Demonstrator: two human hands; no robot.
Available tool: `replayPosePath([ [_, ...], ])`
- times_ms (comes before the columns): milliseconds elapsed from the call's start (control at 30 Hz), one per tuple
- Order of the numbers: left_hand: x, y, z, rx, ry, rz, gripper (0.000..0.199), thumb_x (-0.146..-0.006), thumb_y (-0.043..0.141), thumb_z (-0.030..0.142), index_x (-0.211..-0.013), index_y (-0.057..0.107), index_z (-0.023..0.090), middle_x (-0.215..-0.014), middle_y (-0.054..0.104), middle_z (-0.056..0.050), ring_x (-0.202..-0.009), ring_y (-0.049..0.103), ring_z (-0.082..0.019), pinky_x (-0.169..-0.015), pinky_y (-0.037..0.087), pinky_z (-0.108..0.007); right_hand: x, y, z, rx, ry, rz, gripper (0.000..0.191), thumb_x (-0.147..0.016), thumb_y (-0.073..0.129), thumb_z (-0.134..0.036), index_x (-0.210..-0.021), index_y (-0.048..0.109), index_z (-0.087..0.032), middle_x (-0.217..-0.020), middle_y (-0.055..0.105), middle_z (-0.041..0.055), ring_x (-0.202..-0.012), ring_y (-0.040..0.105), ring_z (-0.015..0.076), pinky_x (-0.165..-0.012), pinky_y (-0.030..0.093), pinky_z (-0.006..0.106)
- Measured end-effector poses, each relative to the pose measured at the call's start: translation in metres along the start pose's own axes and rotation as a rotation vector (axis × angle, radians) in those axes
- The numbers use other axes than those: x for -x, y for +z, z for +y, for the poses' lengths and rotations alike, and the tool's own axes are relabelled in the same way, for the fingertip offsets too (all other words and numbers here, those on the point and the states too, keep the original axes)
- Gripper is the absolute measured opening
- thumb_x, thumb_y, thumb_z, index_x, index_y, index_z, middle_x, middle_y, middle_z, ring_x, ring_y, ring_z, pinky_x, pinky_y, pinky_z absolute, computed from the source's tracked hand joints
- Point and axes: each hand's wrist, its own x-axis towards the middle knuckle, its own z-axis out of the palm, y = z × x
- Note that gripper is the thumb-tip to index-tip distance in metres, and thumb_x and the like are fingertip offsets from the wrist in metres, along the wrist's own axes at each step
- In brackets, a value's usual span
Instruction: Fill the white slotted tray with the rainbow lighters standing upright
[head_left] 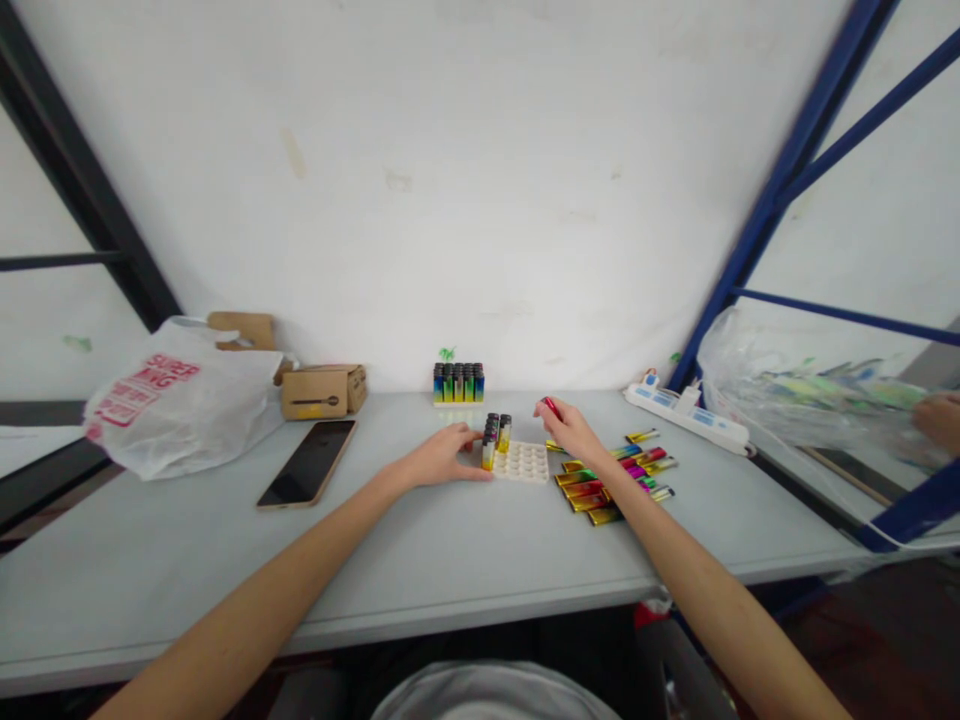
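Now the right hand (pixel 570 428) pinches a red lighter (pixel 552 406) between fingertips, and the left hand (pixel 442 457) has fingers spread by the tray's (pixel 525 477) left edge.

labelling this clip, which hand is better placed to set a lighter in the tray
Probably the right hand: it holds a red lighter; the left hand is beside lighters standing in the tray.
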Motion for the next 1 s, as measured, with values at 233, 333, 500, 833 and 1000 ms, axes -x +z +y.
replayPosePath([
  [233,0.0,0.0,0.002,0.005,0.004,0.004,0.071,-0.076,0.079,0.079,-0.111,0.075,0.017,-0.098,0.067,-0.007,-0.089,0.064,-0.027,-0.084,0.051,-0.034,0.003,0.006,-0.009,0.165,0.038,0.098,0.059,-0.089,0.045,-0.074,-0.058,0.033,-0.026,-0.056,0.03,-0.0035,-0.056,0.033,0.0131,-0.055,0.026,0.029],
  [333,0.001,0.0,0.002,0.003,0.001,0.009,0.072,-0.076,0.079,0.079,-0.112,0.075,0.017,-0.098,0.067,-0.007,-0.088,0.064,-0.027,-0.083,0.051,-0.034,0.003,0.007,-0.013,0.181,0.017,0.139,0.052,-0.087,0.045,-0.065,-0.056,0.032,-0.026,-0.057,0.028,-0.0027,-0.057,0.032,0.0132,-0.055,0.023,0.029],
  [500,0.001,0.001,0.0,0.009,0.004,0.01,0.071,-0.075,0.079,0.079,-0.111,0.076,0.018,-0.097,0.067,-0.007,-0.087,0.063,-0.026,-0.082,0.051,-0.034,0.005,0.006,-0.018,0.208,-0.023,0.14,0.041,-0.088,0.043,-0.053,-0.058,0.035,-0.025,-0.057,0.033,-0.0025,-0.058,0.036,0.0139,-0.057,0.025,0.029],
  [833,0.001,0.002,-0.001,0.012,0.001,0.012,0.072,-0.076,0.078,0.08,-0.109,0.075,0.016,-0.097,0.066,-0.008,-0.088,0.063,-0.027,-0.084,0.05,-0.035,0.015,0.009,-0.03,0.248,-0.217,-0.085,0.038,-0.111,0.038,-0.049,-0.089,0.055,-0.023,-0.08,0.064,0.0021,-0.076,0.06,0.0186,-0.076,0.046,0.03],
  [1000,0.001,0.003,-0.003,0.02,0.016,0.02,0.073,-0.076,0.079,0.079,-0.11,0.076,0.016,-0.098,0.067,-0.008,-0.088,0.063,-0.027,-0.083,0.051,-0.034,0.018,0.01,-0.036,0.318,-0.297,-0.144,0.045,-0.111,0.04,-0.053,-0.08,0.054,-0.023,-0.079,0.067,0.0035,-0.073,0.06,0.0182,-0.074,0.047,0.029],
])
